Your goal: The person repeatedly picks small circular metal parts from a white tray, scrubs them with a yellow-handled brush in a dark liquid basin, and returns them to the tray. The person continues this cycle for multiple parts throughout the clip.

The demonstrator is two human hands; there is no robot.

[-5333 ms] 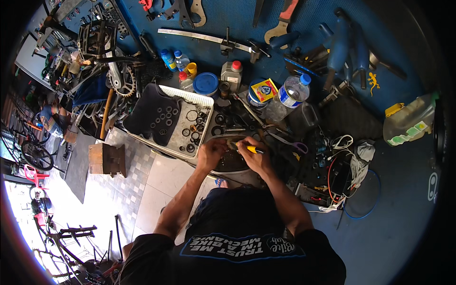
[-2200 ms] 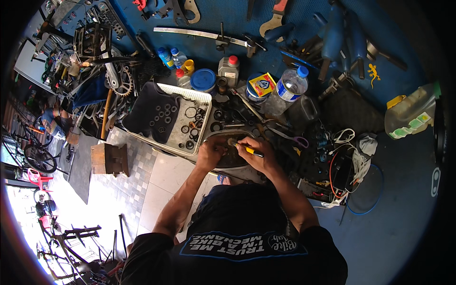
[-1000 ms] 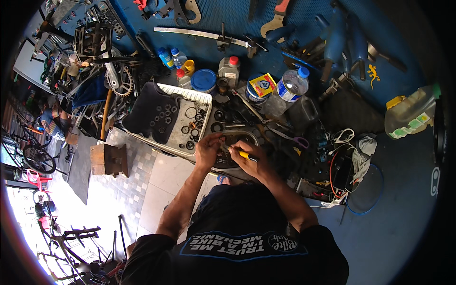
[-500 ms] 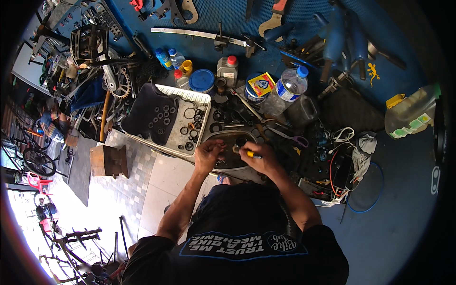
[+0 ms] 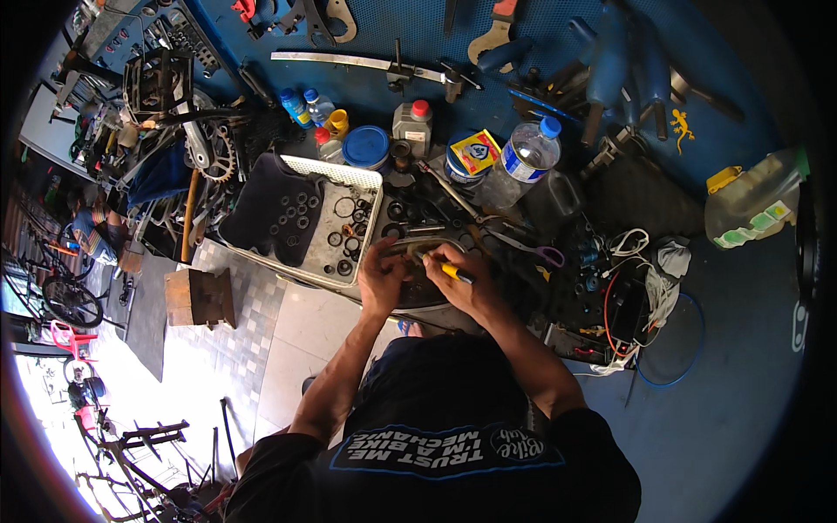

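Over a shallow oval pan [image 5: 436, 301] at the bench's front edge, my two hands are close together. In my right hand [image 5: 469, 292] is a yellow-handled brush [image 5: 453, 273], its head pointing left toward the other hand. The fingers of my left hand [image 5: 382, 281] are curled together at the brush's head, around a small part too hidden to name. Both forearms cover part of the pan, whose inside looks dark.
Left of the pan stands a white tray [image 5: 372, 209] with several rings and a black mat [image 5: 277, 213]. Behind are a blue-lidded tub [image 5: 366, 148], a grey bottle [image 5: 411, 126] and a clear plastic bottle [image 5: 530, 155]. Purple-handled scissors [image 5: 549, 255] and cables [image 5: 632, 244] lie right.
My right hand has moved left with the brush, bringing its head up to my left hand. The left hand has risen slightly. The whole view has shifted a little.
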